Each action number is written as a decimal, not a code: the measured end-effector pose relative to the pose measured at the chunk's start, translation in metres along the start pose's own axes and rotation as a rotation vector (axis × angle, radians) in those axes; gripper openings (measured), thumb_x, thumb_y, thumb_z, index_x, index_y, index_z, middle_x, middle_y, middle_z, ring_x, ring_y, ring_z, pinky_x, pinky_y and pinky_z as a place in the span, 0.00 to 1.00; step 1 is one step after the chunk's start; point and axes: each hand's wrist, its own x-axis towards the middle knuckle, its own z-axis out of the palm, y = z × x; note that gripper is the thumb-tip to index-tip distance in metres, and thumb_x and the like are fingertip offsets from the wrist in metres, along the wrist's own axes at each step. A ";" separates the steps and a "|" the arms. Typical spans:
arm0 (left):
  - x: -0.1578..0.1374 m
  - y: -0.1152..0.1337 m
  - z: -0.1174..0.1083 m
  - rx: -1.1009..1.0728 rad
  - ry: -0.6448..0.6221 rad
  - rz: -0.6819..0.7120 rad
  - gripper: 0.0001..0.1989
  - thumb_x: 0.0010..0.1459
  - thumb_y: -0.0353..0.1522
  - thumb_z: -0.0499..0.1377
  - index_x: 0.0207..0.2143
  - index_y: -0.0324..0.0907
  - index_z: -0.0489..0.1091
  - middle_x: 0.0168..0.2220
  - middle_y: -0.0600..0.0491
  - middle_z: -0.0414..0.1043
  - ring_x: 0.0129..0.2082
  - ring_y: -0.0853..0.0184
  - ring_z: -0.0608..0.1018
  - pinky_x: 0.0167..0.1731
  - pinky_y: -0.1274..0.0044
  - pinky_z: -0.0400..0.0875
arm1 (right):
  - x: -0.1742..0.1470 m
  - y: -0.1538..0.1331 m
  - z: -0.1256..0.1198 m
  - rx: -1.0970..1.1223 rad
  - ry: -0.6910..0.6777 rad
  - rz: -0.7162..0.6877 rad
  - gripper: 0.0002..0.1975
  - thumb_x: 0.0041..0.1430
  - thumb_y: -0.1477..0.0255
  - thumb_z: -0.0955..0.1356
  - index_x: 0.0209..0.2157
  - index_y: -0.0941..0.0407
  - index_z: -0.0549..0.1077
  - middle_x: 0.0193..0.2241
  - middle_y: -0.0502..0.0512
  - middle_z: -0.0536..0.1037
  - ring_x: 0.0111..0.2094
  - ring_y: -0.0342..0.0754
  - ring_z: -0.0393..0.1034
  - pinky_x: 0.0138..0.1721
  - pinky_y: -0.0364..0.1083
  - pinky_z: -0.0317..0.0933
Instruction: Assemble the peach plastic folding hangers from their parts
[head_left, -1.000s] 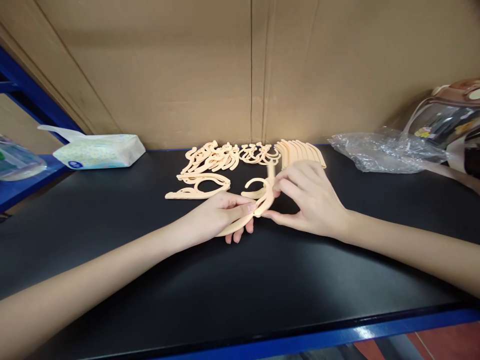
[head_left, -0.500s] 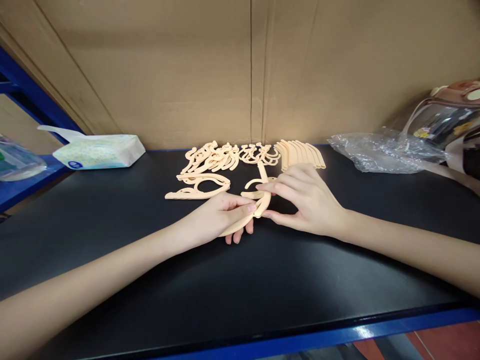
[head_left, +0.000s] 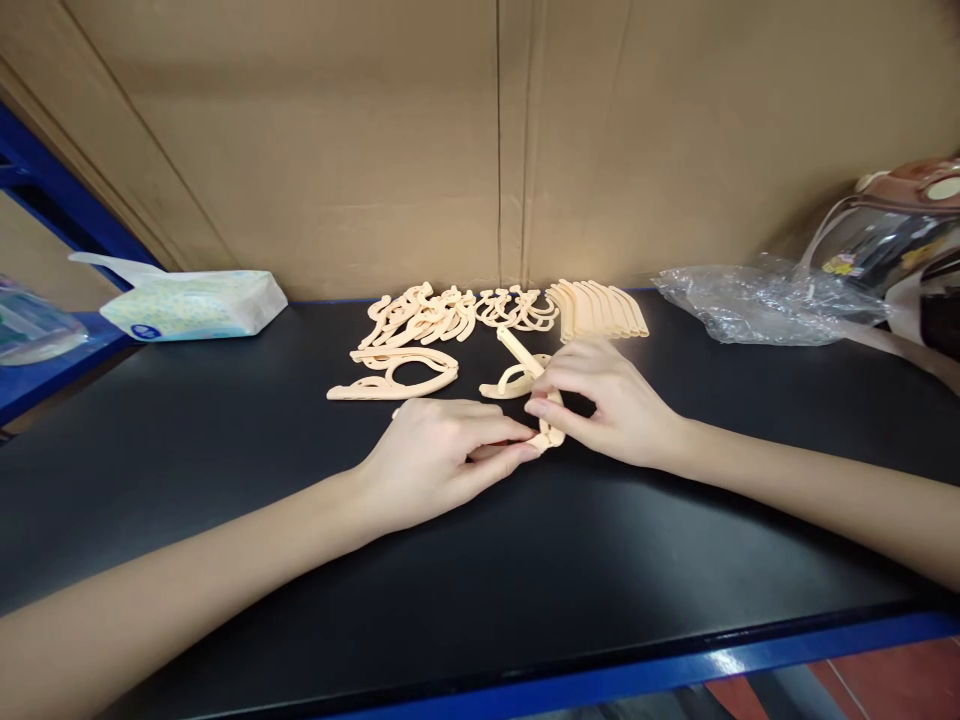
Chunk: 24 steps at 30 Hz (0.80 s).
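A cream plastic folding hanger [head_left: 553,437] is gripped between both hands above the black tabletop. My left hand [head_left: 454,450] pinches one end of it, with thumb and forefinger near the joint. My right hand [head_left: 611,405] is closed round the other side, its fingers hiding much of the piece. One straight arm [head_left: 519,350] sticks up and back past the right fingers. Just behind lies another cream curved piece [head_left: 499,388], partly covered. To the left, a folded cream hanger [head_left: 448,376] rests flat on the table.
Along the back lie cream hanger parts: openwork arms [head_left: 424,315], curved hooks [head_left: 517,310] and a row of plain arms [head_left: 600,310]. A tissue pack [head_left: 195,305] sits left; crumpled clear plastic [head_left: 765,305] and a clear bag [head_left: 877,240] are right. A cardboard wall [head_left: 337,150] stands behind.
My left hand has turned palm down, its fingertips shifting right toward the joint. The held hanger has swung, and its upright arm now leans left. My right hand keeps hold.
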 end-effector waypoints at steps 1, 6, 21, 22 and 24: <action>0.000 -0.001 0.000 0.050 0.001 0.038 0.14 0.65 0.38 0.53 0.38 0.43 0.77 0.29 0.55 0.76 0.29 0.71 0.75 0.29 0.81 0.61 | 0.000 0.001 0.000 0.007 -0.003 0.022 0.12 0.64 0.69 0.63 0.27 0.56 0.69 0.25 0.49 0.74 0.32 0.45 0.64 0.41 0.47 0.54; 0.000 -0.005 0.000 0.214 -0.005 0.128 0.15 0.66 0.38 0.51 0.42 0.45 0.76 0.31 0.53 0.75 0.34 0.68 0.74 0.32 0.78 0.62 | 0.001 0.005 0.002 0.012 0.036 0.067 0.05 0.61 0.75 0.62 0.32 0.55 0.67 0.27 0.50 0.73 0.33 0.47 0.64 0.41 0.47 0.55; 0.003 -0.012 0.000 0.302 0.055 0.058 0.12 0.65 0.36 0.53 0.43 0.45 0.75 0.38 0.54 0.75 0.36 0.67 0.72 0.31 0.78 0.64 | -0.001 0.013 0.006 -0.100 0.045 0.150 0.16 0.47 0.86 0.58 0.34 0.55 0.68 0.32 0.52 0.75 0.35 0.49 0.66 0.42 0.48 0.56; 0.003 -0.012 0.000 0.306 0.050 0.062 0.12 0.64 0.36 0.53 0.43 0.45 0.75 0.38 0.54 0.75 0.36 0.68 0.72 0.31 0.78 0.64 | -0.001 0.014 0.005 -0.093 0.044 0.154 0.15 0.47 0.85 0.58 0.32 0.55 0.67 0.31 0.52 0.75 0.34 0.49 0.66 0.41 0.48 0.56; 0.003 -0.013 -0.001 0.305 0.035 0.077 0.12 0.64 0.36 0.53 0.43 0.45 0.75 0.39 0.54 0.74 0.36 0.68 0.71 0.32 0.78 0.64 | 0.000 0.015 0.004 -0.102 0.044 0.153 0.11 0.48 0.83 0.59 0.30 0.56 0.67 0.29 0.53 0.73 0.33 0.49 0.65 0.39 0.48 0.55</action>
